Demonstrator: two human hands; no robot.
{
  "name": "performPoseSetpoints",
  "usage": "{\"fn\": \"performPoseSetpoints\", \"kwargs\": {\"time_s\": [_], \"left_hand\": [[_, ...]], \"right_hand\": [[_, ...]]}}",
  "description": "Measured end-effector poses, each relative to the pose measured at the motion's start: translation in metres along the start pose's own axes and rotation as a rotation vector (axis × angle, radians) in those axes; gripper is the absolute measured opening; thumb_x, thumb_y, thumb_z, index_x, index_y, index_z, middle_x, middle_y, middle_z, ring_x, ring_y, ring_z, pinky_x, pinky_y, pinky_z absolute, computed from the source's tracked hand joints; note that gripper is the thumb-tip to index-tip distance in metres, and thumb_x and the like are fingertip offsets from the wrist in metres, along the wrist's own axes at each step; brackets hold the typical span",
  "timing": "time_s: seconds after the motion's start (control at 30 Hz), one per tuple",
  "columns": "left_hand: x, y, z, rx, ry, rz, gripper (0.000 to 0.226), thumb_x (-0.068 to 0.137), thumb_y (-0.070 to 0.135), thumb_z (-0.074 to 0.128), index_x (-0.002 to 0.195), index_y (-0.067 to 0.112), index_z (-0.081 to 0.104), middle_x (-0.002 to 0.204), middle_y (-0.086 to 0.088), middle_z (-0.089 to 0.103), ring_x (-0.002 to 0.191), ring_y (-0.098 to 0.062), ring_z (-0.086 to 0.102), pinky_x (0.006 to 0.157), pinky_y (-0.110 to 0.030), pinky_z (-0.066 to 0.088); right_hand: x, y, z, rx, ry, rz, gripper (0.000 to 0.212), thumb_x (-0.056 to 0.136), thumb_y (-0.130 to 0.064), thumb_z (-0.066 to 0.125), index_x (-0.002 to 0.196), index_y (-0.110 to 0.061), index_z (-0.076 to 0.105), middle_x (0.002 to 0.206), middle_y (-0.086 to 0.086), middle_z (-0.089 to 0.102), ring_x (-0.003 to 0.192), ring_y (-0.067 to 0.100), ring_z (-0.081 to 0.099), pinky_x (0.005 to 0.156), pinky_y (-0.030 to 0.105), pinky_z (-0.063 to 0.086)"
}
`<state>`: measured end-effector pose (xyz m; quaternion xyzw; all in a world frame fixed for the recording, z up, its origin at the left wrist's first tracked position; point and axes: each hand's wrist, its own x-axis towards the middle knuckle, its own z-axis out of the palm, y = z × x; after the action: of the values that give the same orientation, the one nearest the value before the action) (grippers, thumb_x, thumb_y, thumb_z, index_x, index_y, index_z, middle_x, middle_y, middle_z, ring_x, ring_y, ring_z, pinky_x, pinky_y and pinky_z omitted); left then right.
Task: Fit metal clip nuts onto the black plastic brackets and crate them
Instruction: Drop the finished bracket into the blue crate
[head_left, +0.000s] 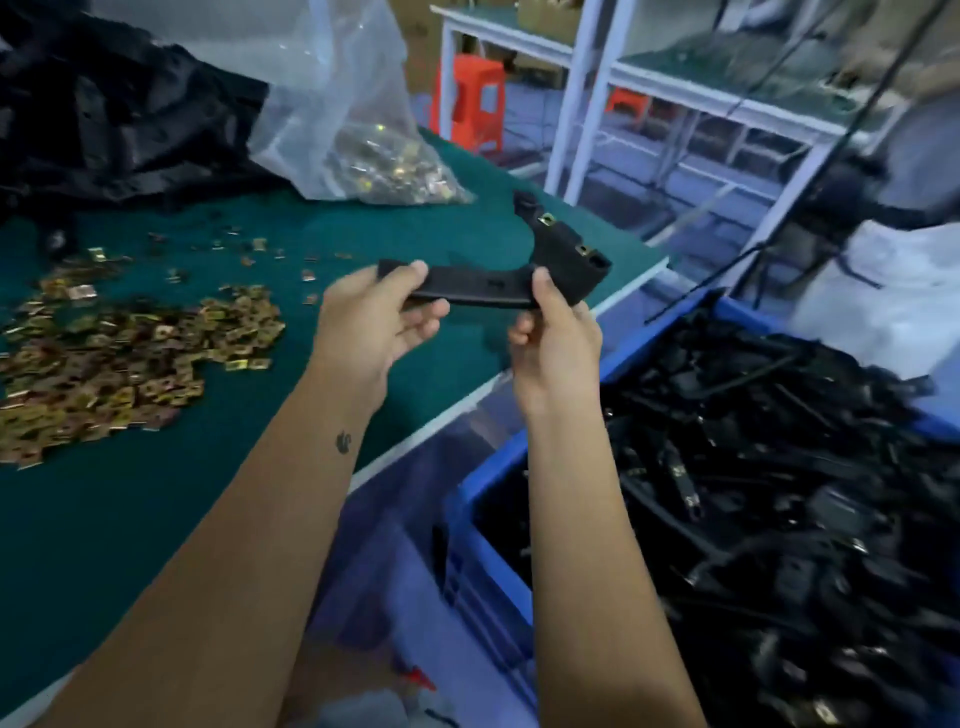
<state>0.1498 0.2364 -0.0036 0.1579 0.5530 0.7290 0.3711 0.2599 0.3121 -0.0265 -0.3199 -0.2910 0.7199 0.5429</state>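
- left hand (371, 317) pinches one end of black bracket (483, 291), held above green table (208, 493) edge
- right hand (553, 338) grips its middle
- two clip nuts (546, 220) seemingly fitted, blurry
- loose clip pile (119, 358) left; blue crate (491, 483) of brackets right

White shelving frame (587, 98), orange plastic stools (470, 98), green-topped workbench (156, 519)

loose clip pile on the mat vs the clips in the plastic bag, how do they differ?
The loose clip pile lies spread flat and uncovered on the green mat, at the left, nearer the person. The bagged clips sit heaped inside a clear plastic bag farther back, a smaller visible mass. Both look like the same brass-coloured metal clips, and neither hand touches them.
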Motion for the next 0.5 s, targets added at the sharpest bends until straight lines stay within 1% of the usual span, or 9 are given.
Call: {"fn": "performPoseSetpoints", "kwargs": {"time_s": [0.07, 0.13, 0.2, 0.23, 0.3, 0.37, 0.43, 0.5], "left_hand": [[-0.011, -0.019, 0.034, 0.079, -0.083, -0.005, 0.017, 0.096, 0.01, 0.062, 0.079, 0.014, 0.061, 0.068, 0.001, 0.068, 0.052, -0.008, 0.067, 0.051, -0.017, 0.051], [-0.024, -0.039, 0.063, 0.148, -0.173, -0.016, 0.017, 0.096, 0.009, 0.063, 0.079, 0.012, 0.063, 0.065, 0.001, 0.068, 0.051, -0.009, 0.067, 0.051, -0.018, 0.053], [-0.039, -0.059, 0.085, 0.184, -0.268, -0.044, 0.017, 0.096, 0.007, 0.061, 0.08, 0.011, 0.063, 0.064, 0.001, 0.068, 0.051, -0.008, 0.066, 0.051, -0.017, 0.053], [-0.045, -0.069, 0.092, 0.184, -0.303, -0.07, 0.018, 0.097, 0.005, 0.059, 0.081, 0.011, 0.062, 0.066, -0.001, 0.068, 0.052, -0.007, 0.067, 0.052, -0.017, 0.054], [-0.053, -0.087, 0.099, 0.172, -0.32, -0.127, 0.018, 0.099, 0.004, 0.055, 0.084, 0.009, 0.063, 0.074, -0.003, 0.069, 0.058, -0.007, 0.069, 0.057, -0.017, 0.055], [-0.053, -0.099, 0.1, 0.172, -0.299, -0.184, 0.018, 0.101, 0.004, 0.052, 0.089, 0.009, 0.064, 0.081, -0.004, 0.071, 0.067, -0.01, 0.072, 0.064, -0.019, 0.058], [-0.05, -0.105, 0.097, 0.166, -0.304, -0.265, 0.016, 0.102, 0.002, 0.049, 0.1, 0.007, 0.063, 0.088, -0.006, 0.072, 0.074, -0.012, 0.073, 0.068, -0.021, 0.059], [-0.045, -0.107, 0.091, 0.19, -0.343, -0.319, 0.015, 0.101, 0.002, 0.049, 0.108, 0.009, 0.059, 0.094, -0.008, 0.072, 0.077, -0.014, 0.073, 0.067, -0.021, 0.06]], "right_hand": [[0.008, -0.019, -0.037, 0.012, 0.063, -0.054, 0.015, 0.096, -0.005, 0.059, 0.084, -0.013, 0.061, 0.063, -0.003, 0.052, 0.042, 0.007, 0.036, 0.039, 0.018, 0.032], [0.013, -0.035, -0.074, 0.036, 0.123, -0.098, 0.017, 0.096, -0.004, 0.057, 0.083, -0.013, 0.06, 0.06, -0.005, 0.053, 0.041, 0.006, 0.036, 0.039, 0.017, 0.032], [0.014, -0.046, -0.111, 0.04, 0.187, -0.109, 0.017, 0.096, -0.005, 0.058, 0.082, -0.015, 0.058, 0.059, -0.007, 0.051, 0.043, 0.006, 0.037, 0.041, 0.017, 0.033], [0.013, -0.05, -0.126, 0.021, 0.211, -0.105, 0.016, 0.096, -0.006, 0.059, 0.083, -0.015, 0.058, 0.061, -0.006, 0.052, 0.045, 0.006, 0.038, 0.043, 0.017, 0.034], [0.011, -0.053, -0.149, -0.005, 0.227, -0.08, 0.012, 0.096, -0.007, 0.06, 0.087, -0.014, 0.061, 0.071, -0.004, 0.057, 0.048, 0.006, 0.041, 0.046, 0.016, 0.037], [0.009, -0.053, -0.16, -0.031, 0.26, -0.066, 0.009, 0.095, -0.007, 0.061, 0.091, -0.013, 0.065, 0.076, -0.003, 0.061, 0.05, 0.005, 0.042, 0.046, 0.016, 0.038], [0.011, -0.052, -0.162, -0.05, 0.394, -0.085, 0.009, 0.094, -0.006, 0.062, 0.091, -0.014, 0.065, 0.076, -0.002, 0.062, 0.049, 0.006, 0.042, 0.045, 0.016, 0.038], [0.015, -0.053, -0.165, 0.009, 0.608, -0.095, 0.011, 0.094, -0.007, 0.063, 0.096, -0.018, 0.061, 0.077, 0.0, 0.06, 0.049, 0.008, 0.043, 0.047, 0.02, 0.04]]}}
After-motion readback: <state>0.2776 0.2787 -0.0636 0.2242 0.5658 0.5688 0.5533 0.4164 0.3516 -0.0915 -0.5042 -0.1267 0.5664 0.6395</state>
